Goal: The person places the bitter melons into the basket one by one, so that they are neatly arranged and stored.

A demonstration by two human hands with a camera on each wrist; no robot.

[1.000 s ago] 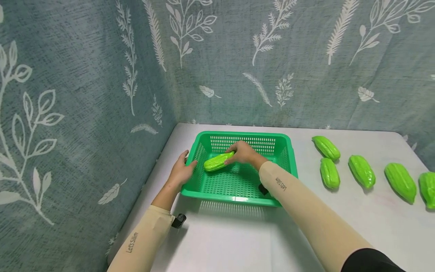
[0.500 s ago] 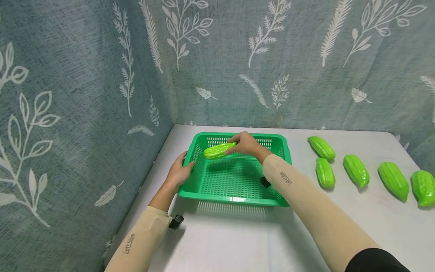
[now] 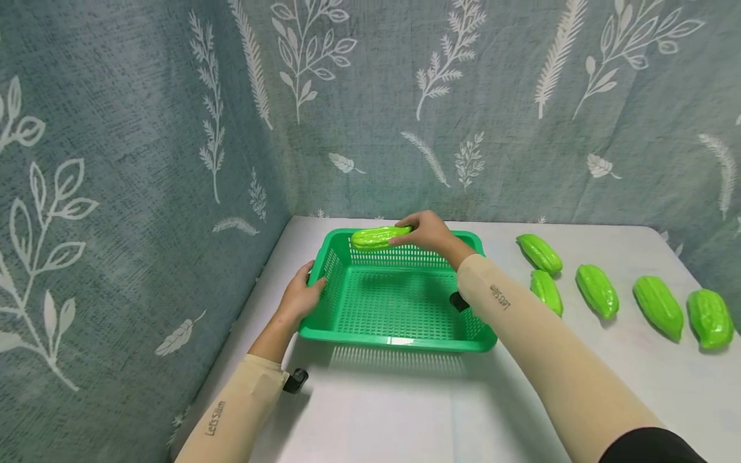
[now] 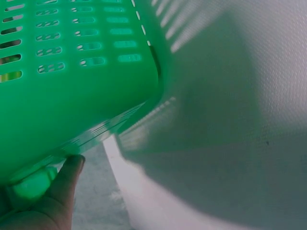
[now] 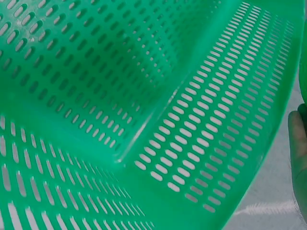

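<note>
My right hand (image 3: 428, 231) pinches one end of a glossy, ridged bitter gourd (image 3: 373, 238) between thumb and fingers. The gourd is held level in front of the far wall of a green plastic basket (image 3: 399, 342), near its rim. On the basket's left side, my left hand (image 3: 299, 297) grips the rim, with the thumb (image 4: 67, 179) beneath the edge in the left wrist view. The basket's perforated floor (image 3: 399, 302) bears no gourd. At the right border of the right wrist view, only a sliver of the right hand (image 5: 298, 143) shows.
Several more bitter gourds (image 3: 597, 291) lie on the white table (image 3: 399, 411) to the right of the basket. One of them (image 3: 546, 290) is partly hidden by the right sleeve. Patterned grey-green cloth (image 3: 370, 154) hangs behind the table and along its left side.
My right hand has lifted the bitter gourd from the basket floor up toward the far rim. The left hand stays on the basket's left rim. The head view has shifted slightly right.
</note>
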